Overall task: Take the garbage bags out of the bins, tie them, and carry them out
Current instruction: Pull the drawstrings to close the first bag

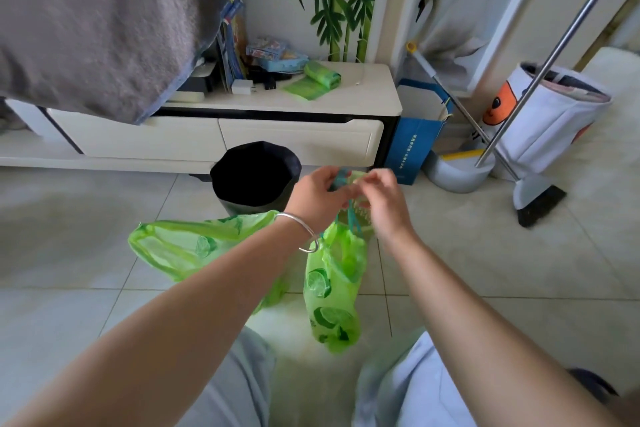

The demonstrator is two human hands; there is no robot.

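Observation:
A green garbage bag (331,288) printed with lime slices hangs in front of me by its teal drawstring. My left hand (317,192) and my right hand (382,199) both pinch the top of that bag and its string, close together above it. A second green bag (180,246) lies open on the tiled floor to the left, partly behind my left forearm. The black bin (254,177) stands behind my hands against the cabinet, and I cannot tell what its dark inside holds.
A cream TV cabinet (298,104) carries a roll of green bags (320,74) and clutter. A blue paper bag (414,146), a broom (538,204) with dustpan, a metal pole (540,73) and a white fabric hamper (550,114) stand at right. Grey cloth (93,21) hangs upper left.

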